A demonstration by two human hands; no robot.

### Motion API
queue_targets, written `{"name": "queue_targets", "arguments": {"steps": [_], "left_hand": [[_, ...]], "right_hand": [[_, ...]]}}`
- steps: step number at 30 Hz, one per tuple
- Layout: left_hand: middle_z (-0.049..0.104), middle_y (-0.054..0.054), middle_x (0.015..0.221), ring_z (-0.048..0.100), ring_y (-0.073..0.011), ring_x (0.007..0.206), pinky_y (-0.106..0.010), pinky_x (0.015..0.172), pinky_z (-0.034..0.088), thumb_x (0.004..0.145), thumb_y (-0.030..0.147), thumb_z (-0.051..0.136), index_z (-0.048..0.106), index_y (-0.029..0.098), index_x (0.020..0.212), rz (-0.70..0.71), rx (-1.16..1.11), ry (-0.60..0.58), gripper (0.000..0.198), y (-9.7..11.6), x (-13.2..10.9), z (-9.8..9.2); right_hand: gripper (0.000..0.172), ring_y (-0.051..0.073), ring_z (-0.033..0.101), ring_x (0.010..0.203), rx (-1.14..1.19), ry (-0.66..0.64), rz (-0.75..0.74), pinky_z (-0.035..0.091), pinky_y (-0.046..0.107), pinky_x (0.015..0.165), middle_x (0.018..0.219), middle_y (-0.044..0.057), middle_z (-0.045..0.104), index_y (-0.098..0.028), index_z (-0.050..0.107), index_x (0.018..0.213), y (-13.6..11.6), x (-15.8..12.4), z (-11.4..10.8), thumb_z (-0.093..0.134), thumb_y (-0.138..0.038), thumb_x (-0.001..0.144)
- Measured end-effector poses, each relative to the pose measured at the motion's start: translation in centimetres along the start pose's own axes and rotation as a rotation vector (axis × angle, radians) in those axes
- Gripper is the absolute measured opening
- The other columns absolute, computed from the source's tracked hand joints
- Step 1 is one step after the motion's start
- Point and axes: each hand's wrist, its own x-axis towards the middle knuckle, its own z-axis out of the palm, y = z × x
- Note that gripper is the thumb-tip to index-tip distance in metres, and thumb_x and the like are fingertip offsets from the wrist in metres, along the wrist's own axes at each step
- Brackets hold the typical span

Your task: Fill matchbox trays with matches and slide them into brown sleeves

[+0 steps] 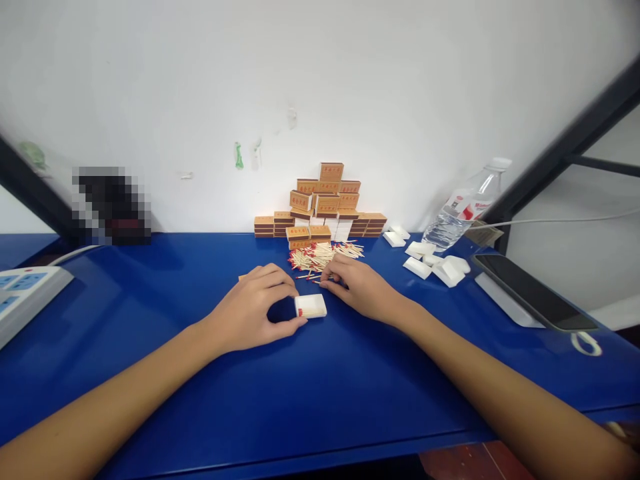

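My left hand (261,305) steadies a small white matchbox tray (318,305) on the blue table, thumb at its near side and fingers at its left edge. Inside the tray lie several red-headed matches along the near side. My right hand (357,285) is closed in a pinch just beyond the tray, with a match (317,283) at its fingertips. Right behind that hand is a loose heap of matches (320,257). A sliver of a brown matchbox (243,277) shows behind my left hand, mostly hidden.
Stacked matchboxes (330,193) stand against the wall behind the heap. White trays (433,260) are scattered at the right, beside a tilted water bottle (465,207) and a phone (530,287) on a white block. A power strip (30,300) sits at the far left.
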Motion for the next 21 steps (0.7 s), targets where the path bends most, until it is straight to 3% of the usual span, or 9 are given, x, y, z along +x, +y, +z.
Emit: {"name": "queue_targets", "arguments": {"steps": [4,11,16,21], "left_hand": [[0.072,-0.006,0.104,0.063,-0.0242,0.099,-0.043,0.088,0.049,0.092,0.041,0.073,0.074,0.021,0.102,-0.024,0.01,0.008,0.022,-0.4,0.1,0.1],[0.073,-0.007,0.102,0.063,-0.0257,0.098,-0.043,0.085,0.05,0.09,0.04,0.074,0.074,0.021,0.1,-0.029,0.025,0.029,0.021,0.2,0.2,0.3],[0.073,-0.007,0.104,0.064,-0.0252,0.1,-0.042,0.088,0.05,0.091,0.04,0.074,0.074,0.022,0.102,0.022,-0.014,0.028,0.021,0.8,0.1,0.2],[0.073,-0.007,0.104,0.063,-0.025,0.1,-0.043,0.088,0.048,0.093,0.039,0.072,0.074,0.021,0.1,-0.011,0.026,0.041,0.021,-0.2,0.2,-0.2]], "right_hand": [[0.009,0.019,0.058,0.086,0.022,-0.023,0.025,0.047,0.033,0.079,0.1,0.007,0.062,-0.018,0.063,0.098,-0.4,-0.2,-0.5,0.056,-0.018,0.103],[0.011,0.017,0.056,0.081,0.157,-0.041,-0.035,0.044,0.03,0.073,0.092,0.003,0.06,-0.021,0.066,0.099,-3.3,-0.8,-1.4,0.058,-0.025,0.104],[0.007,0.018,0.056,0.083,0.034,0.066,-0.007,0.042,0.031,0.074,0.095,0.005,0.061,-0.02,0.065,0.101,-0.5,-0.6,-1.7,0.059,-0.025,0.103],[0.007,0.018,0.056,0.082,-0.054,-0.026,0.082,0.042,0.03,0.073,0.096,0.006,0.06,-0.018,0.065,0.098,2.2,-0.6,-1.4,0.062,-0.024,0.1]]}}
